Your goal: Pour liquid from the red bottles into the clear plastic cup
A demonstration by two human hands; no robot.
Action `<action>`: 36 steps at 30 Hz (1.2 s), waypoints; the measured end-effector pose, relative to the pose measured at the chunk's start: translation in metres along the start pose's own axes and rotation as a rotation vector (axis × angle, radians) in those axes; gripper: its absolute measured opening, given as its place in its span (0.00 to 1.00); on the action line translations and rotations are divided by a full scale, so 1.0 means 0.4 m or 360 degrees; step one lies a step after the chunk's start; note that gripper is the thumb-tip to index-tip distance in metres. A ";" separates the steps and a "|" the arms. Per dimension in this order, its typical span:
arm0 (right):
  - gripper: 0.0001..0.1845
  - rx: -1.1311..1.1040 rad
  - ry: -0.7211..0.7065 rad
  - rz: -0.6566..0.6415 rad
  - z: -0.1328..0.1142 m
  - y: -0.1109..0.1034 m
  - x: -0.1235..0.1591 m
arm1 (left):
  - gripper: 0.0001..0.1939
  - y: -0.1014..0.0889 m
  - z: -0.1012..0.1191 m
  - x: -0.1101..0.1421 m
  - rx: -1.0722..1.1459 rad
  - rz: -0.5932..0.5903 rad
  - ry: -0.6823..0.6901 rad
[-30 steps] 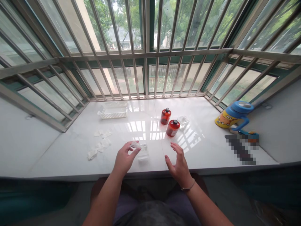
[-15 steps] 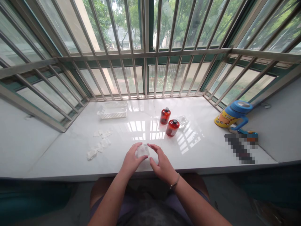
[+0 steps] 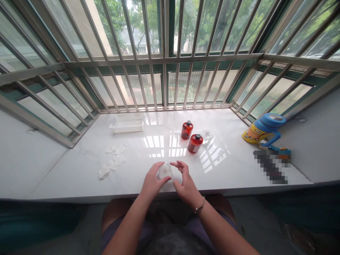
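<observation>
A small clear, whitish plastic box (image 3: 165,171) is gripped between the thumb and fingers of my left hand (image 3: 151,181), just above the front of the white counter. My right hand (image 3: 186,184) is at the box's right side, thumb and fingers apart. Its fingertips are close to the box edge; whether they touch is hard to tell. Something pale seems to show inside the box, too blurred to name. Farther left, several crumpled white pieces (image 3: 114,163), like tissue or cloth, lie on the counter. Beyond my hands stand two red bottles with black caps, the nearer bottle (image 3: 195,144) and the farther bottle (image 3: 187,130).
Another clear plastic container (image 3: 206,135) sits behind the nearer bottle. A white perforated basket (image 3: 128,128) stands at the back left. At the right are a blue-and-yellow jug (image 3: 261,130) and a pixelated dark item (image 3: 271,168). Metal window bars (image 3: 164,63) rise behind the counter.
Both hands and the clear box have shifted slightly to the right. The left hand keeps its grip, and the box appears turned a little. Bottles, basket and white pieces have stayed put.
</observation>
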State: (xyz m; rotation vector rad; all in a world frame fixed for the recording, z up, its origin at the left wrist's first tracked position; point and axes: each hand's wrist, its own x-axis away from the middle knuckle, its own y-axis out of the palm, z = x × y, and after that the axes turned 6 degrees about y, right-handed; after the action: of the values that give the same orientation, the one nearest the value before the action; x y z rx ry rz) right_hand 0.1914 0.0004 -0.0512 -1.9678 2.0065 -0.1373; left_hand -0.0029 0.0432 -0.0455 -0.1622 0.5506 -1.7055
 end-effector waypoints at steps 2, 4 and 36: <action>0.41 -0.0023 0.0001 -0.0083 -0.006 -0.002 0.002 | 0.31 0.000 0.000 0.000 -0.0007 -0.0003 -0.0003; 0.35 -0.0031 0.0019 -0.0061 -0.007 -0.003 0.003 | 0.30 -0.001 0.000 0.000 -0.0010 -0.0005 -0.0007; 0.13 0.0412 -0.0133 0.0371 0.024 -0.036 -0.014 | 0.26 0.152 0.032 0.041 -0.0016 0.0153 0.0097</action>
State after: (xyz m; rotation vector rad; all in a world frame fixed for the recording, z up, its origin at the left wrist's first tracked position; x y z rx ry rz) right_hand 0.2079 0.0066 -0.0550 -1.5473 2.0319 -0.2419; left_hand 0.0528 0.0173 -0.0645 -0.0897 0.6032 -1.6188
